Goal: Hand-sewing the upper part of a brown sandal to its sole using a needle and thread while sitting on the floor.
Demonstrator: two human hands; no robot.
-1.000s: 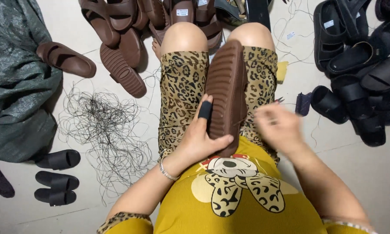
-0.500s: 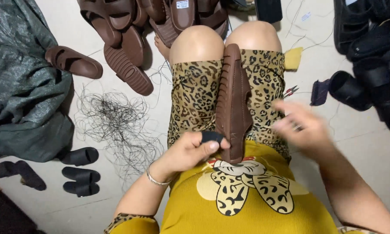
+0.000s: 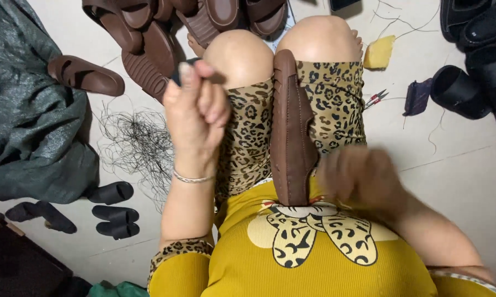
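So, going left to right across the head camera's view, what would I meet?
Crumpled grey-green tarp → tangle of black thread → raised left hand → brown rubber sandal sole on the lap → blurred right hand → small dark-blue cloth scrap → black sandals.

Pale tiled floor (image 3: 468,181) w/ faint grout lines, evenly lit. Grey-green tarp (image 3: 22,104) lay bunched at left (edge of dark furniture (image 3: 17,264) below it). Loose black threads (image 3: 138,143) were scattered nearby.

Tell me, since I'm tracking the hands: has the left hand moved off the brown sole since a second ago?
Yes. The left hand has lifted off the brown sole, now raised left of it, over the left thigh.
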